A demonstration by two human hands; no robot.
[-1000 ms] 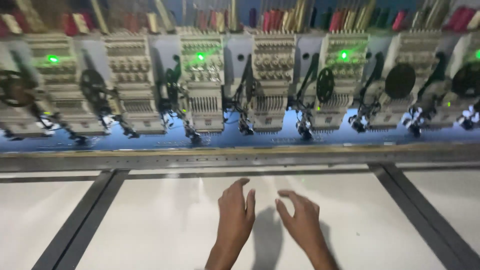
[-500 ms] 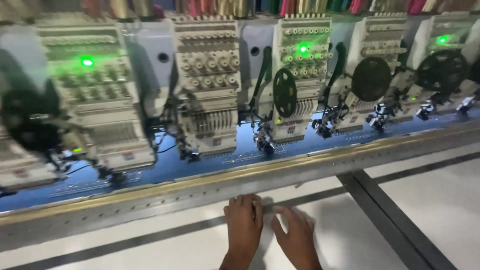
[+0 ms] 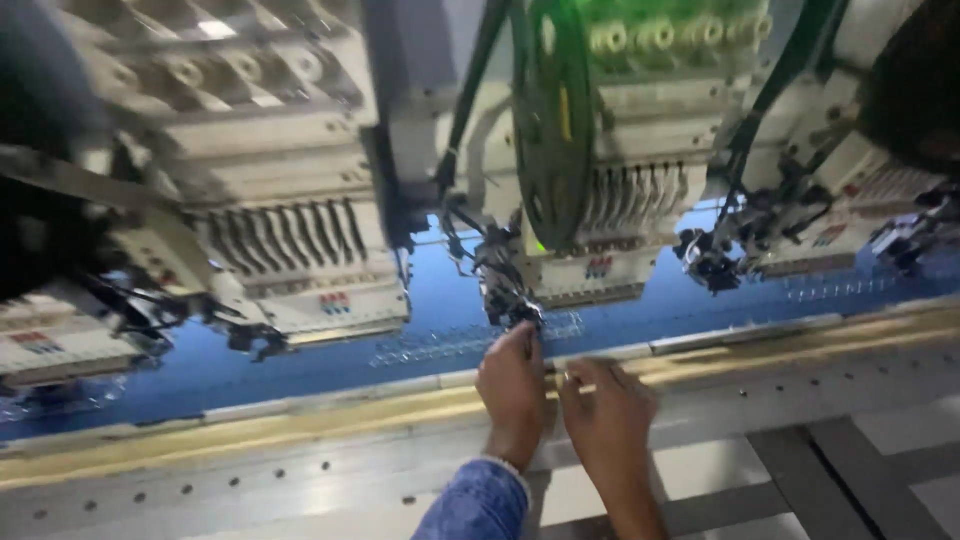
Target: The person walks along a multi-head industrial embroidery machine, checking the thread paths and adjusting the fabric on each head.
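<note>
Left hand [image 3: 513,385] is right up under the needle assembly [image 3: 505,285] – fingertips pinched there, on what I can't tell – right hand [image 3: 607,410] curled just beside, lower, over the metal rail [image 3: 300,420].

Matt blue cloth [image 3: 300,365] lies behind a drilled, brushed-metal frame rail [image 3: 250,470].

head view, close, angled down at embroidery heads [image 3: 600,200]

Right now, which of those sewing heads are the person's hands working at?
The middle head, the one with the dark green disc and green glow. The left hand reaches its needle area; the others stand off to either side.
</note>
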